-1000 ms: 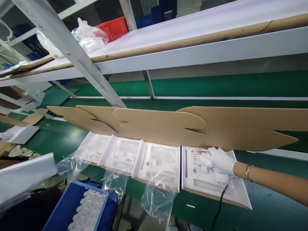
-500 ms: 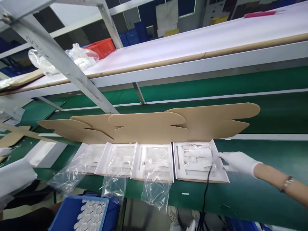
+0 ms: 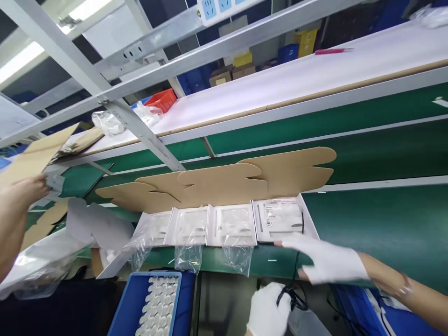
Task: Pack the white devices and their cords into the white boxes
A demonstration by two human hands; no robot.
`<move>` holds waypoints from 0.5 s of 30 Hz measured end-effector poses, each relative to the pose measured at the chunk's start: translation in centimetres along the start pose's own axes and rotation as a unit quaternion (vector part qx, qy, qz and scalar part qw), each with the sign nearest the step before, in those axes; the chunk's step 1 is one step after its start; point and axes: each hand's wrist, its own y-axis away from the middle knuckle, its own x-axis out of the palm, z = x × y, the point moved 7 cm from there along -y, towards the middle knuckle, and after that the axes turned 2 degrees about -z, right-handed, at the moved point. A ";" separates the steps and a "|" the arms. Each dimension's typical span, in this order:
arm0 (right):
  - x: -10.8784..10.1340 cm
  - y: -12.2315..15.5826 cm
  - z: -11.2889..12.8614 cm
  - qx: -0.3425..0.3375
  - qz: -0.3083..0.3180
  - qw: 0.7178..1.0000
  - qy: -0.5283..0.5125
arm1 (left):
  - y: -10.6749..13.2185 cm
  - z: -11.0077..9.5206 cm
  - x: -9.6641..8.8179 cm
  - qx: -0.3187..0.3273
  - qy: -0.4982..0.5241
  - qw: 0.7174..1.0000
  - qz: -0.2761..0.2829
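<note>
My left hand (image 3: 269,309), in a white glove, is closed around a bundled black cable (image 3: 297,298) at the bottom of the view. My right hand (image 3: 325,260), gloved with bare fingertips, has its fingers stretched out and thumb apart. It is at the front edge of the rightmost open box (image 3: 308,218), beside the cable that runs up into that box. A white insert and a clear-wrapped white item (image 3: 285,215) lie in this box. Three more open boxes stand to its left, with clear plastic bags (image 3: 238,254) hanging over their fronts.
Cardboard lids (image 3: 224,184) stand up behind the boxes on the green bench (image 3: 367,224). A blue crate (image 3: 128,303) with round white parts sits below. At left, another person's hand (image 3: 30,191) holds cardboard. Above runs a white shelf (image 3: 297,84) with metal bars.
My right hand has moved left and down from the box's right side to its front. My left hand has come into view with the cable. Another person's hand with cardboard appears at left.
</note>
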 end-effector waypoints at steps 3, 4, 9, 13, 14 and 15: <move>1.5 4.1 3.4 0.032 0.088 0.995 -0.047 | 0.4 -4.8 -2.6 0.055 0.030 0.997 0.036; 1.8 4.7 3.3 0.048 0.078 0.995 -0.044 | 0.6 -6.2 -3.4 0.060 0.064 0.995 0.053; 1.1 4.5 0.9 0.097 -0.114 0.986 -0.079 | 0.5 -11.9 -8.4 0.122 0.120 0.985 0.023; -1.0 3.5 1.8 0.101 -0.168 0.969 -0.153 | -1.4 -17.2 -10.9 0.204 0.171 0.964 -0.020; -1.8 3.2 2.2 0.096 -0.185 0.964 -0.164 | -1.9 -18.5 -10.6 0.217 0.189 0.958 -0.009; -2.6 2.9 2.5 0.090 -0.210 0.958 -0.175 | -2.6 -19.7 -10.0 0.226 0.200 0.953 -0.003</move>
